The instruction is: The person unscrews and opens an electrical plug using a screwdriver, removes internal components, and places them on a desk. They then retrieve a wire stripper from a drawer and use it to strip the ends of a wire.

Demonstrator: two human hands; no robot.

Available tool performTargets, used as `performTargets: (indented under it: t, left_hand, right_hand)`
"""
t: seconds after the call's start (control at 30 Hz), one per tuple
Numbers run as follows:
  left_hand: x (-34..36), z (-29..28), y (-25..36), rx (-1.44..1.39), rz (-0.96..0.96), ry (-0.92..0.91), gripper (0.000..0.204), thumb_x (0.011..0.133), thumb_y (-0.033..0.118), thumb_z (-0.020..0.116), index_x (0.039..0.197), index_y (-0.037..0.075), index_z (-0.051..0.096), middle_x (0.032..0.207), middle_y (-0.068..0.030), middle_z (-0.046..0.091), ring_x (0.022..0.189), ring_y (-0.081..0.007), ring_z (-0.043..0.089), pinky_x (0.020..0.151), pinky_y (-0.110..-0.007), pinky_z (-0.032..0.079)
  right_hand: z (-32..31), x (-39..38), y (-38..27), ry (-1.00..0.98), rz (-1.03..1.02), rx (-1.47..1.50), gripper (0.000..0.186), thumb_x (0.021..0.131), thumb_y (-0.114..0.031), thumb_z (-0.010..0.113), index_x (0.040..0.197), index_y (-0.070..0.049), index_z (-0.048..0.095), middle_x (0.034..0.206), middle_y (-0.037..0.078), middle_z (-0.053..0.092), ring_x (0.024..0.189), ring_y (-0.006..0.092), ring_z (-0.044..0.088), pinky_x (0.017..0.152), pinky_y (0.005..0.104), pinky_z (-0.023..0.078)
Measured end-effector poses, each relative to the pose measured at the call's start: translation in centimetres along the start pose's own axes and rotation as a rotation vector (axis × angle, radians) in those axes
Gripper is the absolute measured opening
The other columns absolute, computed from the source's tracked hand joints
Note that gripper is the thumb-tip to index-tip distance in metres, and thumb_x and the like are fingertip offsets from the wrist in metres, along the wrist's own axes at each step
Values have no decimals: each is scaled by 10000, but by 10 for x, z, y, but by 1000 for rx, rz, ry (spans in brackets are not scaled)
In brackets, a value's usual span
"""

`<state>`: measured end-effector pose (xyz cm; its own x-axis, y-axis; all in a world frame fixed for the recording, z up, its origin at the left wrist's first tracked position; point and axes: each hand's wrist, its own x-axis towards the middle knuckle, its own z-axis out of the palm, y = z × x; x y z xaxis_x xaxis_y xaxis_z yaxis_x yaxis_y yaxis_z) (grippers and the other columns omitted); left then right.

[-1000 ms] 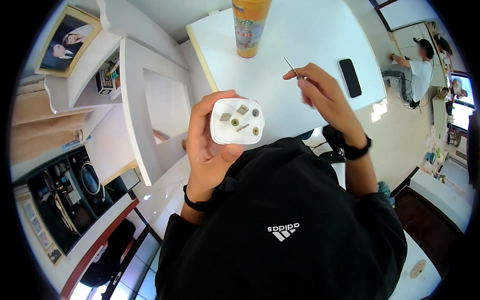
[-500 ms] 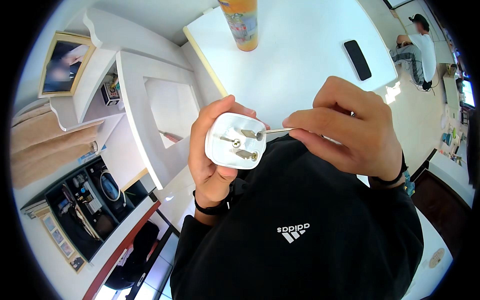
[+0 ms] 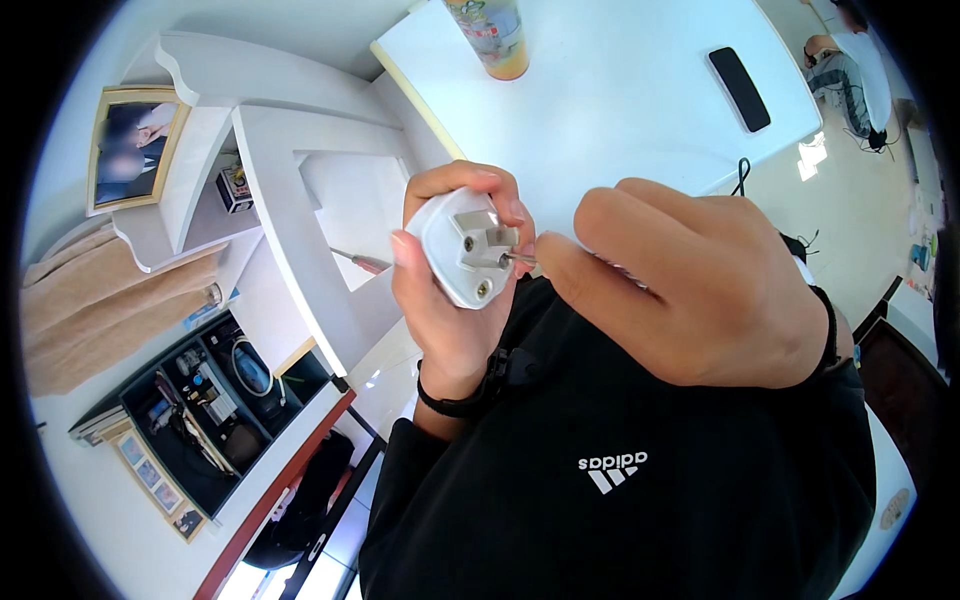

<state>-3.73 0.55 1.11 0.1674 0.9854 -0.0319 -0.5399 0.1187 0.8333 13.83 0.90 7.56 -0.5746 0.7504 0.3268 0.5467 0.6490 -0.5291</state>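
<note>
A white plug (image 3: 445, 245) sits in my left hand (image 3: 455, 340), whose fingers and thumb wrap round its sides. Its flat metal pins face up toward me, and small brass-coloured screws are set in recesses around them. Pinched in my right hand (image 3: 690, 290) is a thin metal tool (image 3: 524, 259), slim as a small screwdriver. The tip of this tool reaches a screw hole beside the pins. Most of the tool is hidden behind my fingers, so its exact kind is unclear.
Beyond my hands a white table (image 3: 600, 100) holds an orange-toned bottle (image 3: 495, 45) and a black phone (image 3: 740, 88). On the left, a red-handled screwdriver (image 3: 362, 262) lies in a white cabinet opening. A dark open drawer (image 3: 215, 400) holds small items. A person (image 3: 855, 75) sits far right.
The plug has tilted and turned in my left hand. The tool tip has moved from beside an upper pin to a screw hole lower down. My right hand has rolled over, its back now showing.
</note>
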Motion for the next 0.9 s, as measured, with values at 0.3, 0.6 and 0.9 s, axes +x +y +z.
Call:
performTargets:
  t: [0.3,0.6,0.9]
  left_hand:
    - [7,-3,-10,-308,-32,-66,620,981,568,215,1030,23,507,783,-101,518,700,-174,499,603,-284,417]
    - [9,-4,-10,-397,-52,-112,608,979,550,224,997,15,513,747,-97,491,673,-179,476,592,-289,404]
    - [10,-1,-8,-459,-108,-81,596,981,530,208,992,20,516,731,-87,474,662,-177,454,602,-289,383]
  right_hand:
    - [12,-2,11,84,-27,74,154,689,-51,736,786,-29,620,646,35,431,475,164,448,400,283,340]
    - [14,-2,16,116,-54,157,168,678,-23,742,802,-20,628,650,48,456,480,172,456,411,287,342]
    - [14,-3,15,132,-23,169,158,689,-29,738,819,-25,649,647,54,481,494,171,486,418,279,354]
